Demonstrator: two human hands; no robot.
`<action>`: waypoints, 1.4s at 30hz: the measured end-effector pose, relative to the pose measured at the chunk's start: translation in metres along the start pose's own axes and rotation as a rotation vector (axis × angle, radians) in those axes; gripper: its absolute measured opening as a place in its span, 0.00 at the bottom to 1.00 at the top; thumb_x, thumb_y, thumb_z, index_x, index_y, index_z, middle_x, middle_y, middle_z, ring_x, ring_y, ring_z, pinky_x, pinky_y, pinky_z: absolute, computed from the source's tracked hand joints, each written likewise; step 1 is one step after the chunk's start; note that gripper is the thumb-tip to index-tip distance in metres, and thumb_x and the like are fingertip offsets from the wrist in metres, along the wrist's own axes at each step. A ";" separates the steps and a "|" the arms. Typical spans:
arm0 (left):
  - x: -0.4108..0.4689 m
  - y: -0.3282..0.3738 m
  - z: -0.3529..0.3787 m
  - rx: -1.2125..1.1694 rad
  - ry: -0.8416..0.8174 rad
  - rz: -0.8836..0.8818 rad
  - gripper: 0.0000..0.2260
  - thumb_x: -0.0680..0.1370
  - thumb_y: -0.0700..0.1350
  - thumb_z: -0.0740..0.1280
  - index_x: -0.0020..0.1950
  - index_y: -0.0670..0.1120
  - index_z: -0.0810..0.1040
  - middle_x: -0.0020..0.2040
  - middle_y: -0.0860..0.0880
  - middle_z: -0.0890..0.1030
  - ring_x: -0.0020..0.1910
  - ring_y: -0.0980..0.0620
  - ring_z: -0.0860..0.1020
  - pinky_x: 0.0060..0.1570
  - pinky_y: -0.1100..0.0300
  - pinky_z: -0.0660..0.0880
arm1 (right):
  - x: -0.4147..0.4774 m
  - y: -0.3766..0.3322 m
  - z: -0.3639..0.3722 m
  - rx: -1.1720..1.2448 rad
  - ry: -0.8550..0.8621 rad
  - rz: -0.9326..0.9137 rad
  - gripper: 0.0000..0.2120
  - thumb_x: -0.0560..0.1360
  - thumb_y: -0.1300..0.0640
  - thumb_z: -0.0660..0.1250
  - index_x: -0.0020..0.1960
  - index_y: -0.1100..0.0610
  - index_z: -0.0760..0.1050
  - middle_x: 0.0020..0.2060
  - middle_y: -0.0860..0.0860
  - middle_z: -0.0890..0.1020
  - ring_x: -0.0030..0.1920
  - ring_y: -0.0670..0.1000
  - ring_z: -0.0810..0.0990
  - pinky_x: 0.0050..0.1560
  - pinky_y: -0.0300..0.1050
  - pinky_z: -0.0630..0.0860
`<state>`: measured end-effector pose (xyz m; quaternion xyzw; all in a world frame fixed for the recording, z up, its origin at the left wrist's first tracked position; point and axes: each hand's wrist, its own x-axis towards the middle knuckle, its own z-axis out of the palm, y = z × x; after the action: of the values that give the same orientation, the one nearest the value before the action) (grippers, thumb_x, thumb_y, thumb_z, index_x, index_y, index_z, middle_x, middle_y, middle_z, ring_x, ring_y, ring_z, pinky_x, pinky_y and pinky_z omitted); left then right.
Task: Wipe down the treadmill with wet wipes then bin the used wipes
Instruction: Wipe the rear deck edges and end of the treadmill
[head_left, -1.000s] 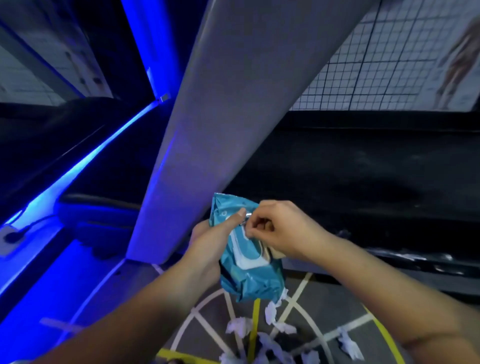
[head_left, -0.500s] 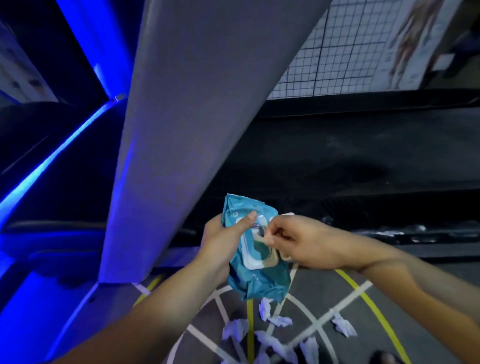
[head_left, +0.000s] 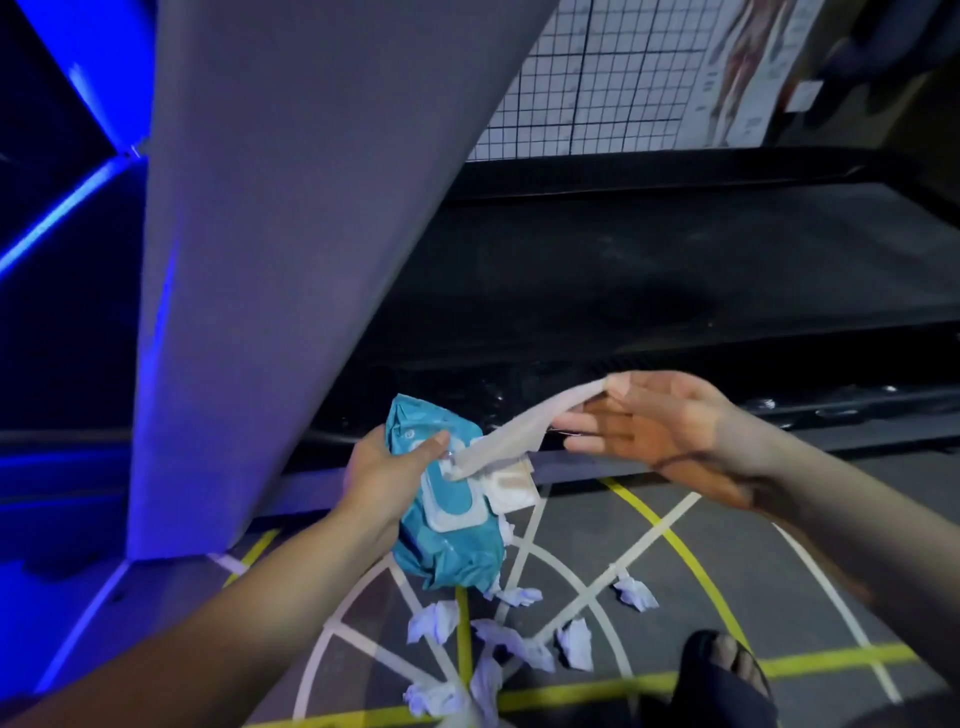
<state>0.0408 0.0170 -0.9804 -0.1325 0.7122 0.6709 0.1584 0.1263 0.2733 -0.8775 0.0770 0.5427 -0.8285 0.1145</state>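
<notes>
A wet wipe (head_left: 524, 426) is stretched in a twisted band between the opening of a teal pack of wipes (head_left: 452, 540) and the right hand (head_left: 660, 431), its lower end still inside the pack. The right hand pinches the wipe's upper end between thumb and forefinger, while its other fingers lie straight and spread with the palm turned up. The left hand (head_left: 384, 467) grips the pack from the side, fingers curled behind it and the thumb pressed on its front just beside the opening. The pack's flap lid (head_left: 511, 488) stands open and hangs to the right of the opening. The pack is held in the air in front of the treadmill (head_left: 291, 234), whose wide grey upright leans across the left of the view. The black belt (head_left: 675, 291) runs behind both hands. Below the pack, crumpled used wipes (head_left: 519, 642) lie scattered on the floor (head_left: 597, 525) (grey, marked with white and yellow lines), well apart from the hands. A foot (head_left: 727, 670) in a dark sandal stands on the floor at lower right, near the wipes. Beyond the belt a grid chart (head_left: 597, 78) covers the wall, and a blue light strip (head_left: 52, 223) glows at far left.
</notes>
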 end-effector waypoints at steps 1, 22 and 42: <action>0.003 0.000 -0.001 0.004 0.013 -0.002 0.08 0.76 0.44 0.79 0.53 0.45 0.86 0.46 0.46 0.89 0.48 0.42 0.88 0.55 0.41 0.84 | 0.005 -0.003 0.003 0.031 0.024 -0.028 0.17 0.78 0.60 0.63 0.58 0.74 0.71 0.52 0.70 0.81 0.61 0.69 0.80 0.58 0.61 0.80; -0.013 0.001 -0.016 0.047 -0.041 -0.051 0.07 0.78 0.37 0.76 0.55 0.38 0.84 0.45 0.43 0.88 0.36 0.51 0.86 0.36 0.59 0.83 | 0.078 -0.050 -0.008 -0.166 0.147 -0.186 0.22 0.87 0.58 0.49 0.54 0.61 0.81 0.50 0.61 0.82 0.51 0.56 0.83 0.58 0.52 0.80; -0.055 -0.004 -0.087 0.023 0.087 -0.112 0.07 0.78 0.35 0.74 0.55 0.35 0.84 0.45 0.38 0.88 0.37 0.48 0.86 0.34 0.58 0.82 | 0.165 0.109 0.046 -1.388 -0.347 -0.100 0.04 0.82 0.62 0.58 0.48 0.57 0.68 0.44 0.56 0.78 0.42 0.55 0.76 0.46 0.48 0.72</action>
<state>0.0881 -0.0712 -0.9574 -0.1995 0.7174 0.6465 0.1662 -0.0027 0.1717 -0.9971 -0.1713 0.9214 -0.2966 0.1834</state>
